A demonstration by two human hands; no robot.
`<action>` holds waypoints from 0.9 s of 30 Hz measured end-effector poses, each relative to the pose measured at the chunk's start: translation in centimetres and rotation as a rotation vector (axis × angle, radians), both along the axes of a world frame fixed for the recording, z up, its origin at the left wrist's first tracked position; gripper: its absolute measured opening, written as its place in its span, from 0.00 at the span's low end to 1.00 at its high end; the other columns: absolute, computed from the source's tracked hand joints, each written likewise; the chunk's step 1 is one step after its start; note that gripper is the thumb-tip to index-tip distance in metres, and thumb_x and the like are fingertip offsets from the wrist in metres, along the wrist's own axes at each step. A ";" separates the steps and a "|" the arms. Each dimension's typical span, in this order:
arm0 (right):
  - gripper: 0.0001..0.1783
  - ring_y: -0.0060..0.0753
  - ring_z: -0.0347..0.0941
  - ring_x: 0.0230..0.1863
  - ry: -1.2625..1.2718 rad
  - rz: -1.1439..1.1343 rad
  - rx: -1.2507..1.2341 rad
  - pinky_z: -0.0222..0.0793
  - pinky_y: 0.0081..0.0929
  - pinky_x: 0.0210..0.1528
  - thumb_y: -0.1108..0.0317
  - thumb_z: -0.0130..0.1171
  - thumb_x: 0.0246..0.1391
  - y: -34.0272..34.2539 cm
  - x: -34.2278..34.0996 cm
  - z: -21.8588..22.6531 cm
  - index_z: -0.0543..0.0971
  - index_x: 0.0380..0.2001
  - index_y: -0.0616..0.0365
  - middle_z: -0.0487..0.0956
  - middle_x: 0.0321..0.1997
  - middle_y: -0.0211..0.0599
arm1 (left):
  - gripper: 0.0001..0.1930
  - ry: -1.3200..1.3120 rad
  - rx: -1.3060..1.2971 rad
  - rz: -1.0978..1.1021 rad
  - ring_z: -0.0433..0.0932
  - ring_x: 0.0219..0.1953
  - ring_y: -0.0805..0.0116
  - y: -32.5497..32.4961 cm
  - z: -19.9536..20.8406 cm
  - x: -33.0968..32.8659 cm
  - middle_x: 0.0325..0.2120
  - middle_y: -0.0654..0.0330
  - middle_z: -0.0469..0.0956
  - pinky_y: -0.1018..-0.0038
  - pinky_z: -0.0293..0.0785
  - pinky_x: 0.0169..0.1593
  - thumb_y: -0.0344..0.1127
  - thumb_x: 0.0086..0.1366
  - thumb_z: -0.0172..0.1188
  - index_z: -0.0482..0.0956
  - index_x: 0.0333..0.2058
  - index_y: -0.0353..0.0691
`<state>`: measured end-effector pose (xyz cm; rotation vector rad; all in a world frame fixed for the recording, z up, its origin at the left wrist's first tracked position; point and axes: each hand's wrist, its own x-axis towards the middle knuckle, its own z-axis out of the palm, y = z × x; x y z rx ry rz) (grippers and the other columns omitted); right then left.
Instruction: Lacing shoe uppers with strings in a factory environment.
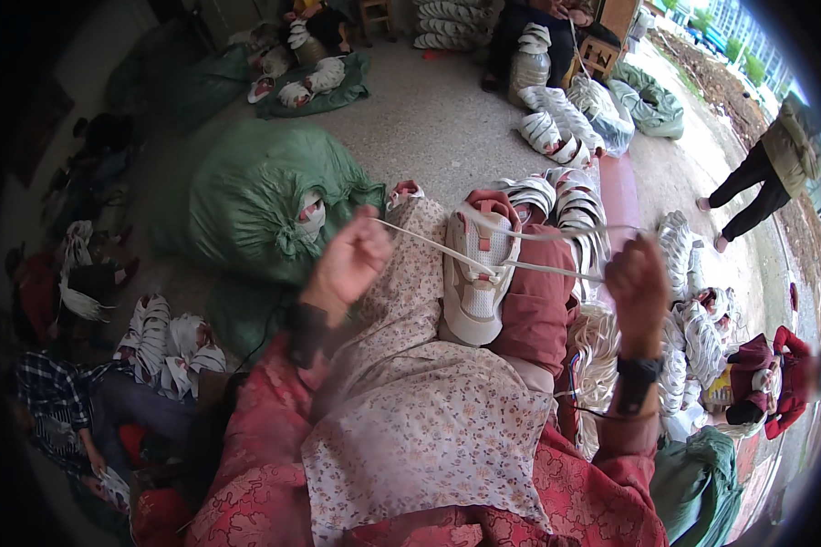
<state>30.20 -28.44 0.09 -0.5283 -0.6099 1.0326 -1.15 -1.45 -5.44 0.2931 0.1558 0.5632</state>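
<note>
A white and beige sneaker (472,321) with reddish-pink trim rests on my lap, its toe toward me. A pale shoelace (440,248) runs from its lower eyelets out to both sides. My left hand (348,262) is closed in a pinch on one end, left of the shoe. Out to the right, my right hand (636,278), slightly smeared by motion, is closed on the other end, and a loop of lace curves across above the shoe. Under the shoe lie a flowered apron (429,410) and my reddish trouser leg (534,292).
A bulging green sack (255,191) stands at the left, beyond my left hand. Stacked shoe uppers (579,205) lie just past my knees; a bundle of pale laces (595,351) hangs by my right forearm. Several people sit around; one person (775,155) stands at the right.
</note>
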 end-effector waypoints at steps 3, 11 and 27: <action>0.16 0.14 0.45 0.13 0.023 -0.383 -0.013 0.44 0.16 0.16 0.57 0.40 0.71 -7.5 3.9 -0.4 0.69 0.29 0.50 0.51 0.14 0.16 | 0.05 0.016 0.090 0.214 0.62 0.22 0.78 5.2 0.4 -6.4 0.20 0.69 0.60 0.79 0.63 0.28 0.32 0.71 0.50 0.73 0.40 0.38; 0.16 0.17 0.62 0.16 -0.686 -0.941 -1.285 0.58 0.21 0.20 0.54 0.56 0.63 -21.4 10.1 -7.3 0.77 0.25 0.52 0.66 0.14 0.25 | 0.10 0.389 0.050 0.714 0.65 0.26 0.75 11.6 3.2 -16.3 0.24 0.67 0.65 0.75 0.67 0.34 0.35 0.72 0.51 0.74 0.47 0.37; 0.07 0.45 0.77 0.36 -1.421 -0.296 -0.390 0.73 0.34 0.35 0.73 0.61 0.52 7.3 -8.6 -4.8 0.78 0.37 0.58 0.76 0.39 0.40 | 0.14 0.247 0.198 0.845 0.63 0.23 0.76 16.0 6.7 -22.1 0.31 0.61 0.73 0.80 0.60 0.22 0.27 0.71 0.47 0.69 0.53 0.29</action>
